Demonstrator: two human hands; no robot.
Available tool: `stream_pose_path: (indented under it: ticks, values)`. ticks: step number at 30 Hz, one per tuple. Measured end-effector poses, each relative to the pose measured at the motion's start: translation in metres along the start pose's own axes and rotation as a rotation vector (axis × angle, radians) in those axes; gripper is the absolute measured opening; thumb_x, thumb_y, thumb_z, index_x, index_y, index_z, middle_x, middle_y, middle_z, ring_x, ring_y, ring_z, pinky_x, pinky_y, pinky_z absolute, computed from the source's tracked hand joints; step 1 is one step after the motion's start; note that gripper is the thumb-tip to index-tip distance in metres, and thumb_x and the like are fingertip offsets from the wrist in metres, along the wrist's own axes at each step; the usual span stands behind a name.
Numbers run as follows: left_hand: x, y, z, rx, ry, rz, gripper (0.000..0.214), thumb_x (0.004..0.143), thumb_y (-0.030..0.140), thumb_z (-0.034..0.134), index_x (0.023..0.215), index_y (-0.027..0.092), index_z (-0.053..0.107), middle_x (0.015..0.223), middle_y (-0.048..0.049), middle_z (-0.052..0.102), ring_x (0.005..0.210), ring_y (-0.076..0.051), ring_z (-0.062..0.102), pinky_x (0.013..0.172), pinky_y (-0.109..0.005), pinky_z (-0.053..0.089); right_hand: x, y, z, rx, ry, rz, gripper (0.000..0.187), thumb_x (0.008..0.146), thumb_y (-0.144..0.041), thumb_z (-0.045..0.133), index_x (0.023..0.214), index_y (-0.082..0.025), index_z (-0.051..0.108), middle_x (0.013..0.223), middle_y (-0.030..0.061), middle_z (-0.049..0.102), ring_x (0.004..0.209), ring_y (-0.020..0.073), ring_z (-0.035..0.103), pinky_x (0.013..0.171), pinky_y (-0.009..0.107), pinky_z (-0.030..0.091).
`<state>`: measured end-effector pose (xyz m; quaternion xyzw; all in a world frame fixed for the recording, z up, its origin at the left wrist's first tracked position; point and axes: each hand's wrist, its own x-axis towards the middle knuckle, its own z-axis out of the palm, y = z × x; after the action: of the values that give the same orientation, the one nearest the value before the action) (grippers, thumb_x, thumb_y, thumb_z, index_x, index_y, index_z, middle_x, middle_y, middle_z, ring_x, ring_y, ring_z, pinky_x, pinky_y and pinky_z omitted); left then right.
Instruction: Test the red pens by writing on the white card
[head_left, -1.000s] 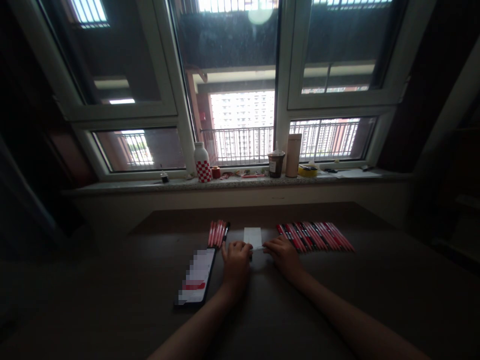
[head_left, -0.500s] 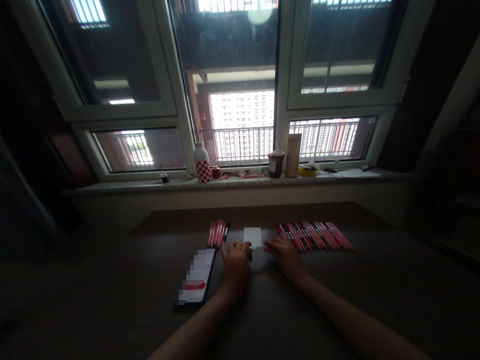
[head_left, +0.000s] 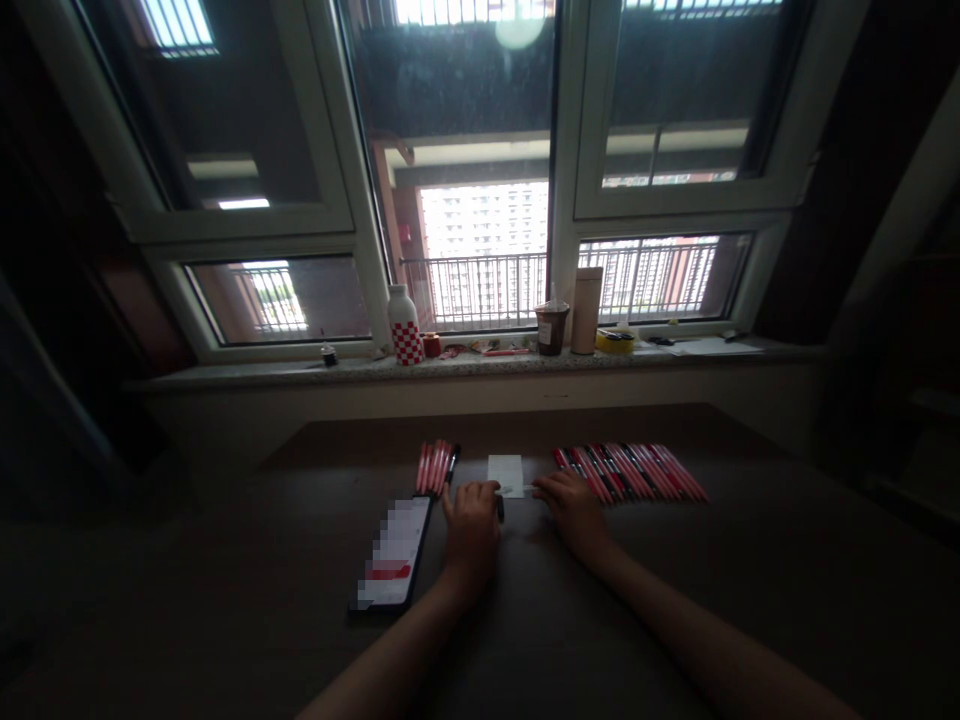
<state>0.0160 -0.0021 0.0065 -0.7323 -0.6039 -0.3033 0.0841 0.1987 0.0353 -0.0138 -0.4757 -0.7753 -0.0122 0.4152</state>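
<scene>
My left hand [head_left: 472, 515] is closed, its fingertips pinching a thin, clear whitish pen-like piece [head_left: 508, 491]. A short black piece [head_left: 500, 508], perhaps a cap, pokes out beside that palm. My right hand [head_left: 570, 505] is closed too, and a slim whitish tip [head_left: 528, 488] shows at its fingertips. A small gap parts the two pieces. Just behind them lies a white paper slip [head_left: 505, 470]. Left of my left hand is a small group of pink pens [head_left: 433, 467]. Beyond my right hand a long row of pink, red and black pens [head_left: 630, 472] lies side by side.
A phone [head_left: 394, 555] with a lit screen lies left of my left forearm on the dark table [head_left: 247, 560]. On the windowsill [head_left: 337, 374] stand a red-checked white bottle [head_left: 406, 325], a brown drink cup [head_left: 551, 328], a tan box-like container [head_left: 586, 310] and a yellow tape roll [head_left: 615, 342].
The thin whitish piece that spanned my hands now shows a gap in the middle. My right hand has shifted slightly right; the black piece by my left palm shows more.
</scene>
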Motion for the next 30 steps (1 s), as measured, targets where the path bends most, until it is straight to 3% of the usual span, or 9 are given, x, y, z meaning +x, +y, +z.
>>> stream_pose_path:
  ticks: [9, 19, 30]
  values:
    - [0.0, 0.003, 0.0, 0.037, -0.023, -0.006, 0.038, 0.085, 0.006, 0.042, 0.115, 0.023, 0.058, 0.107, -0.0059, 0.064, 0.108, -0.023, 0.053, 0.111, -0.055, 0.016, 0.001, 0.0, -0.002, -0.041, 0.002, 0.072, 0.015, 0.087, -0.024, 0.059, 0.097, -0.021, 0.071, 0.089, 0.0055, 0.068, 0.091, 0.0215, 0.057, 0.08, 0.03, 0.043]
    - [-0.001, 0.011, -0.002, 0.018, -0.015, 0.033, 0.017, 0.091, 0.023, 0.044, 0.094, 0.021, 0.061, 0.096, -0.0038, 0.066, 0.102, -0.023, 0.054, 0.11, -0.057, 0.016, 0.001, 0.001, -0.001, -0.051, -0.011, 0.086, 0.016, 0.088, -0.025, 0.058, 0.097, -0.023, 0.071, 0.09, 0.0052, 0.068, 0.092, 0.0217, 0.056, 0.08, 0.03, 0.043]
    - [-0.002, 0.01, 0.002, 0.039, -0.082, 0.083, 0.009, 0.084, 0.025, 0.057, 0.092, 0.023, 0.059, 0.096, -0.0014, 0.065, 0.102, -0.023, 0.053, 0.11, -0.06, 0.012, 0.001, 0.001, 0.0, -0.048, -0.018, 0.083, 0.015, 0.087, -0.026, 0.061, 0.097, -0.022, 0.071, 0.089, 0.0046, 0.067, 0.092, 0.0218, 0.055, 0.081, 0.03, 0.042]
